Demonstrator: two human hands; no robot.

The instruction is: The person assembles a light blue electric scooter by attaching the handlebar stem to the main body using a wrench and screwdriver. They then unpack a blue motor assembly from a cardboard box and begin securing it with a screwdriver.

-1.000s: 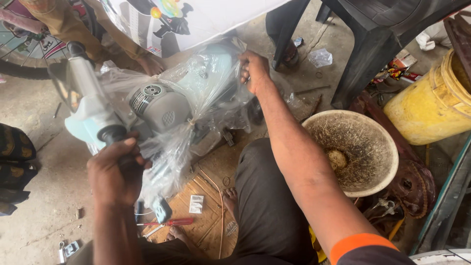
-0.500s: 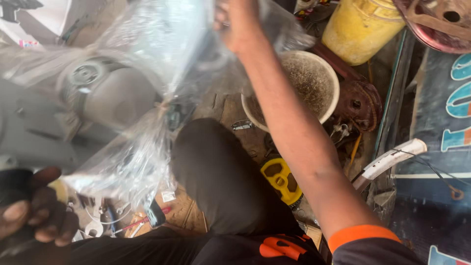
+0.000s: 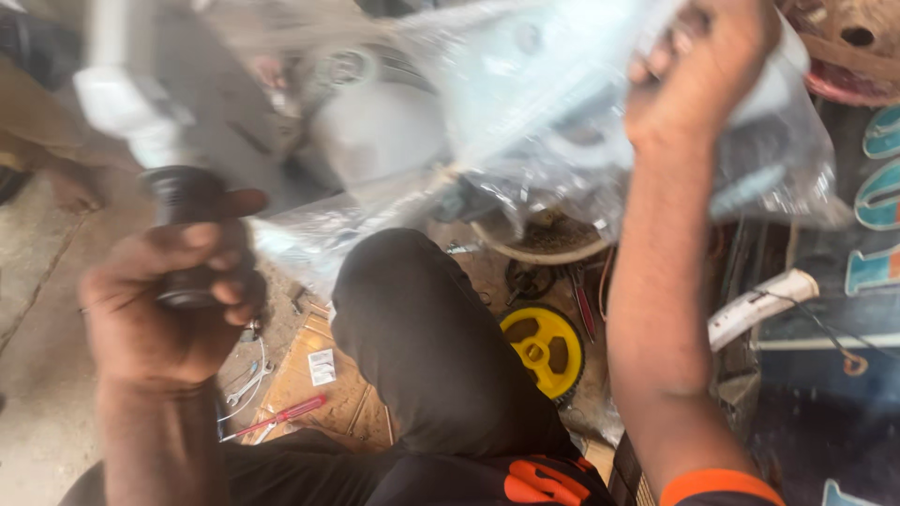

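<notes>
My left hand [image 3: 164,305] grips the black handle [image 3: 192,234] of a grey and pale blue machine [image 3: 375,131] that I hold up in front of me. A clear plastic bag [image 3: 553,141] wraps the machine's body. My right hand [image 3: 698,80] is raised at the upper right, its fingers closed on the bag's top. The picture is blurred by motion. My knee in black trousers [image 3: 422,337] rises below the machine.
On the floor lie a yellow wheel [image 3: 542,349], a red screwdriver [image 3: 281,417], a brown cardboard piece [image 3: 309,375] and loose tools. A round bowl [image 3: 539,245] shows behind the knee. A white handle with a cord [image 3: 759,305] rests at right.
The machine and bag have swung up and to the right. My right hand has risen higher on the bag. The view has turned right, bringing the yellow wheel into sight.
</notes>
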